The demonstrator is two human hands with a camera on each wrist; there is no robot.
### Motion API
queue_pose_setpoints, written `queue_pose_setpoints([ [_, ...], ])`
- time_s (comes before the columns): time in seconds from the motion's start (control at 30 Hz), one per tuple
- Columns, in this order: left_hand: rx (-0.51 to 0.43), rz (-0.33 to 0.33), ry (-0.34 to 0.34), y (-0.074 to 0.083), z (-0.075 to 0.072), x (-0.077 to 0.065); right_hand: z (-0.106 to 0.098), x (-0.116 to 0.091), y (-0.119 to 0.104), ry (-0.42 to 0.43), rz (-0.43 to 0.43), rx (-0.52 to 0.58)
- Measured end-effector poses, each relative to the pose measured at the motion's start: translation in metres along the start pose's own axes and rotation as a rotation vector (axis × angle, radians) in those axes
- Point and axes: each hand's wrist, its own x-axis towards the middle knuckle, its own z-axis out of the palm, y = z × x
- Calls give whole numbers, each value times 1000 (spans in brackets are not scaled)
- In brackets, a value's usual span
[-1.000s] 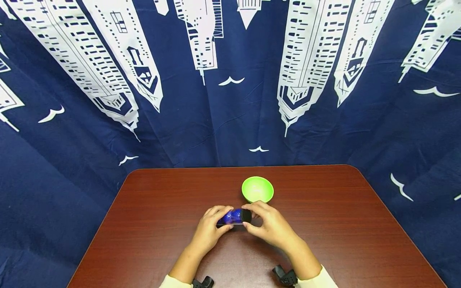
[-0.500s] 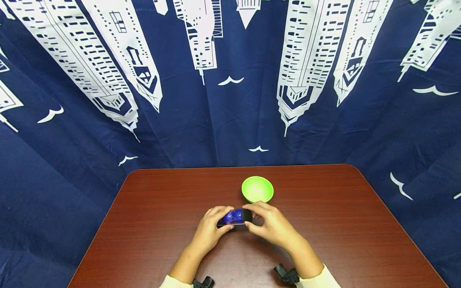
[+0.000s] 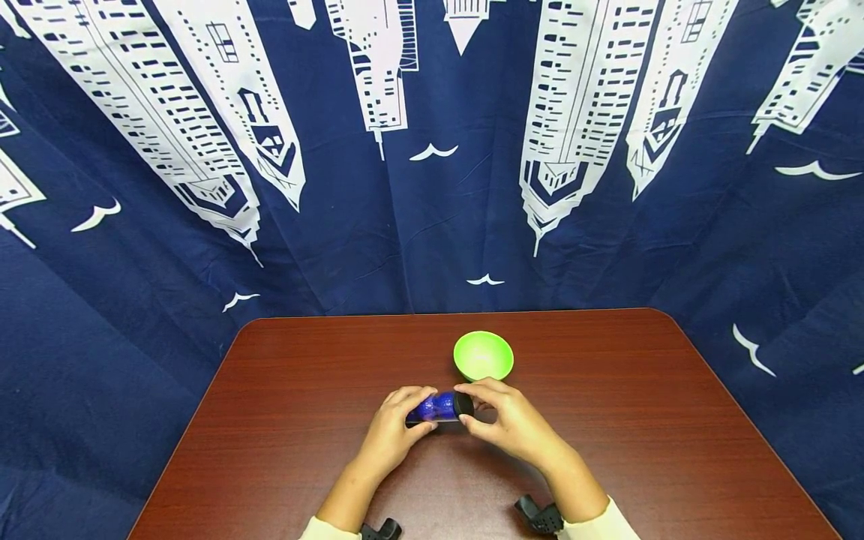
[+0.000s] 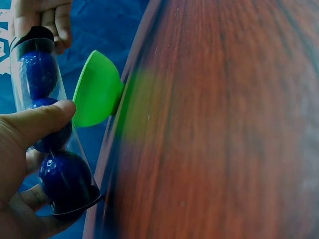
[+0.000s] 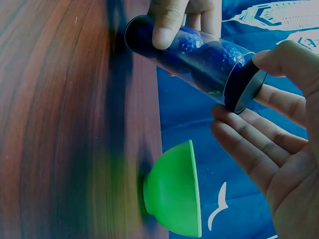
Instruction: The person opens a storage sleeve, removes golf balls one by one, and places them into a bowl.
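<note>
A clear tube [image 3: 435, 406] with blue dimpled balls, which look like golf balls, lies sideways between the hands, just above the table. My left hand [image 3: 388, 431] grips the tube's body, thumb across its near side in the left wrist view. At the tube's right end sits a black cap [image 5: 246, 87]. Thumb and fingers of my right hand [image 3: 516, 426] pinch this cap, the palm partly facing up in the right wrist view. A black end [image 4: 75, 209] closes the other side of the tube. Beyond the right hand stands a green bowl [image 3: 483, 356].
The brown wooden table [image 3: 304, 375] spreads out around both hands. Behind it hangs a dark blue cloth [image 3: 439, 225] printed with white buildings and birds. Black wrist devices [image 3: 538, 516] show near the front edge of the head view.
My right hand and the black cap have shifted very slightly to the right. The left hand holds the tube in the same place, and the bowl has not moved.
</note>
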Motion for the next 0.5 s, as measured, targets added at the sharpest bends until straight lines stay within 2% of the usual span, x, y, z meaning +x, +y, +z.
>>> queue_pose_setpoints([
  [0.3, -22, -33, 16, 3, 2, 0, -1, 0, -1, 21, 27, 13],
  [0.5, -55, -62, 17, 4, 2, 1, -4, 1, 0, 76, 24, 11],
])
